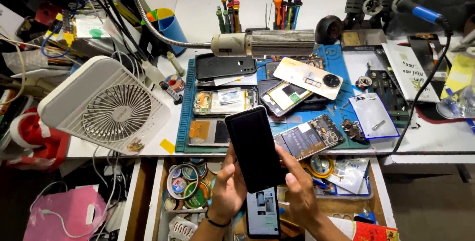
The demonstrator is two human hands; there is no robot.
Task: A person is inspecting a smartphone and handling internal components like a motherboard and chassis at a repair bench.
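Glossy black glass phone (255, 147), ribbed metal lamp head (279, 43), white matt plastic fan (105, 105), smooth blue rubbery mat (187, 107).

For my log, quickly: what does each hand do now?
Left hand: closed on the black phone.
Right hand: holds the same phone's right edge.

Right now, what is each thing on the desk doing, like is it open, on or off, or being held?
Black phone: screen dark, held up by left hand and right hand.
Second phone: screen lit, lying below the hands.
Opened phones: backs off, insides showing, on blue mat.
White fan: tilted; running or not, cannot tell.
Drawer: pulled open.
Desk lamp: pointed down over mat.
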